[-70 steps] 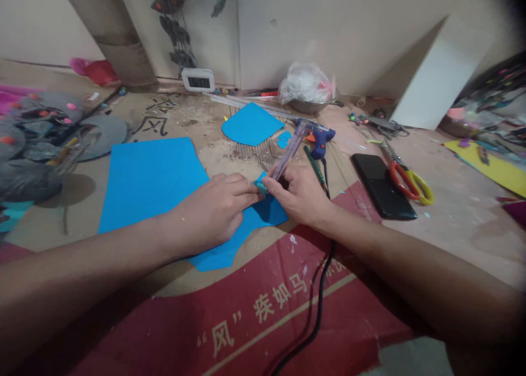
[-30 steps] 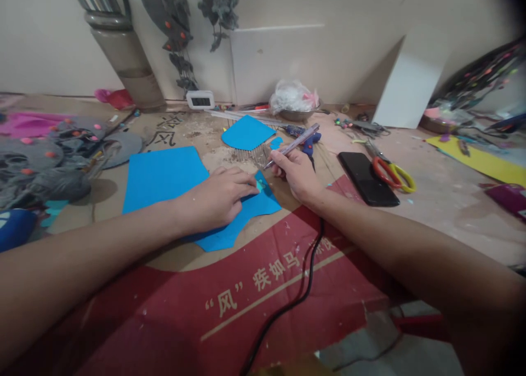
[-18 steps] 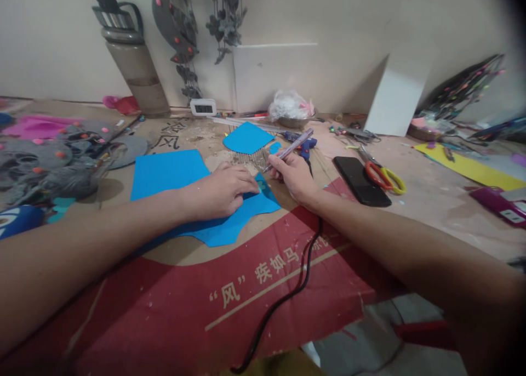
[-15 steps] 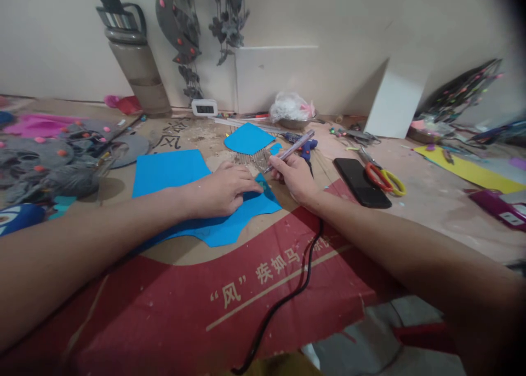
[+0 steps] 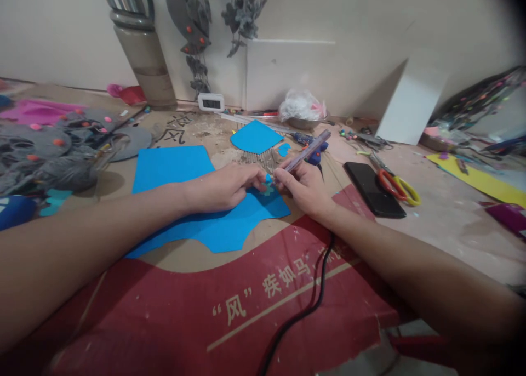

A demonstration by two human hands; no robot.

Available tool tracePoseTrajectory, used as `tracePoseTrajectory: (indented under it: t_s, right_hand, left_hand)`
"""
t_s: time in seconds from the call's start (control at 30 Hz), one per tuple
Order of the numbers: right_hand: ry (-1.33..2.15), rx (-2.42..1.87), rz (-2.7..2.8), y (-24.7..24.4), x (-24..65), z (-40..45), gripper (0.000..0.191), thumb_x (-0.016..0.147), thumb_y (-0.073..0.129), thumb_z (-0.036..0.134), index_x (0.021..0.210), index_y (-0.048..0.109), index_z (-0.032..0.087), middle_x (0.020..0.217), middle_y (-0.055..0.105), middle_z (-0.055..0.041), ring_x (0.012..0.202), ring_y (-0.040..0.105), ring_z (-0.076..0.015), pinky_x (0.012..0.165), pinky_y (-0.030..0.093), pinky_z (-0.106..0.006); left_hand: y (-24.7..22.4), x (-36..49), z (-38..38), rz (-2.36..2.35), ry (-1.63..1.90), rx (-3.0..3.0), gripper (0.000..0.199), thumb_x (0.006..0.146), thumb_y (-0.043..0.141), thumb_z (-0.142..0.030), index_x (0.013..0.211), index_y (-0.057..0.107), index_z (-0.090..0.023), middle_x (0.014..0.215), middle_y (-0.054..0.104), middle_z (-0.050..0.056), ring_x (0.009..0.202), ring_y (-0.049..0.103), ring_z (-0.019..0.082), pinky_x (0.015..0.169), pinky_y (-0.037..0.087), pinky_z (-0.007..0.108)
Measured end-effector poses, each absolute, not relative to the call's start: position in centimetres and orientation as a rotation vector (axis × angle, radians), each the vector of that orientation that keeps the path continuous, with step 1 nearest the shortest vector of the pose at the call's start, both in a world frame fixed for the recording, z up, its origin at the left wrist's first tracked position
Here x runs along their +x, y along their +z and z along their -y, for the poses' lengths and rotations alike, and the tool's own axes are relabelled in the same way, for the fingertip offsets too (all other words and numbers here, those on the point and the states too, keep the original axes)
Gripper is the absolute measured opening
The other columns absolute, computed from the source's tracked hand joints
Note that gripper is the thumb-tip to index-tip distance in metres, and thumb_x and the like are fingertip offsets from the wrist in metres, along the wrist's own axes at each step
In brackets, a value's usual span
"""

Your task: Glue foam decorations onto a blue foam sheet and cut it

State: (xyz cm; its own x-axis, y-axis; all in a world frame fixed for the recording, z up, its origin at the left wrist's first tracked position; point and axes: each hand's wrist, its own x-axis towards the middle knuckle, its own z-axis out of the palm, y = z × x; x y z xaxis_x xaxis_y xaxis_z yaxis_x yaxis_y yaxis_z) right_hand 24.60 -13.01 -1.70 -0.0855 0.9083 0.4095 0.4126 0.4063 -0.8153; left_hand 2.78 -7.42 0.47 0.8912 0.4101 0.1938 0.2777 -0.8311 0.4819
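A large blue felt or foam sheet with a scalloped cut edge lies flat on the cardboard. My left hand rests on its right part, fingers bent and pressed down at a small pale green flower-shaped piece. My right hand is closed around a slim, purplish translucent pen, tilted with its upper end toward the back right. Its tip is near the flower-shaped piece, partly hidden by my fingers. Behind my hands are a blue cut piece and a smaller blue scrap.
A black phone and scissors with red and yellow handles lie to the right. A blue glue gun sits behind my right hand, a black cable crossing the red cardboard. A tall bottle stands at the back left.
My left fingers have curled back from lying stretched over the flower-shaped piece. The pen in my right hand has come closer to it. The view has shifted slightly.
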Motion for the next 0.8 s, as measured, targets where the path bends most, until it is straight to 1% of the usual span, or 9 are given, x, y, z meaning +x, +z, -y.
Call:
tracePoseTrajectory:
  t_s: [0.1, 0.2, 0.3, 0.53, 0.8]
  right_hand:
    - [0.512, -1.178, 1.858, -1.41, 24.63, 13.38, 0.037, 0.095, 0.058, 0.051, 0.075, 0.063, 0.02, 0.072, 0.066, -0.0021, 0.065, 0.06, -0.0151, 0.064, 0.045, -0.029]
    - [0.401, -1.173, 2.007, -1.15, 24.58, 13.54, 0.038, 0.096, 0.057, 0.045, 0.069, 0.065, 0.02, 0.08, 0.07, -0.0042, 0.072, 0.063, -0.0167, 0.068, 0.047, -0.03]
    - [0.341, -1.163, 2.061, -1.08, 24.5, 13.54, 0.037, 0.097, 0.056, 0.043, 0.068, 0.067, 0.02, 0.082, 0.072, -0.0047, 0.074, 0.065, -0.0176, 0.069, 0.048, -0.03]
    - [0.386, -1.127, 2.082, -0.89, 24.23, 13.59, 0.031, 0.097, 0.057, 0.04, 0.076, 0.069, 0.02, 0.081, 0.072, -0.004, 0.07, 0.065, -0.0165, 0.066, 0.047, -0.029]
    - [0.409, -1.167, 2.105, -0.98, 24.12, 13.51, 0.033, 0.097, 0.055, 0.045, 0.08, 0.068, 0.02, 0.079, 0.07, -0.0046, 0.069, 0.063, -0.0177, 0.067, 0.046, -0.032]
  left_hand:
    - [0.43, 2.74, 7.39, -0.482, 0.417, 2.574, 0.05, 0.072, 0.041, 0.008, 0.113, 0.055, -0.018, 0.112, 0.074, 0.004, 0.108, 0.068, 0.016, 0.094, 0.052, 0.03]
    - [0.58, 2.75, 7.41, -0.508, 0.412, 2.563, 0.05, 0.07, 0.04, 0.008, 0.109, 0.057, -0.017, 0.11, 0.074, 0.004, 0.106, 0.069, 0.016, 0.091, 0.053, 0.029]
    - [0.76, 2.78, 7.46, -0.525, 0.394, 2.554, 0.048, 0.07, 0.04, 0.008, 0.107, 0.059, -0.017, 0.109, 0.074, 0.004, 0.104, 0.069, 0.017, 0.088, 0.053, 0.028]
    - [0.68, 2.79, 7.34, -0.532, 0.388, 2.548, 0.049, 0.069, 0.041, 0.006, 0.108, 0.06, -0.017, 0.108, 0.074, 0.004, 0.101, 0.069, 0.017, 0.087, 0.053, 0.028]
    - [0.5, 2.73, 7.22, -0.522, 0.412, 2.563, 0.047, 0.069, 0.042, 0.004, 0.107, 0.061, -0.017, 0.103, 0.074, 0.003, 0.095, 0.068, 0.018, 0.084, 0.054, 0.03]
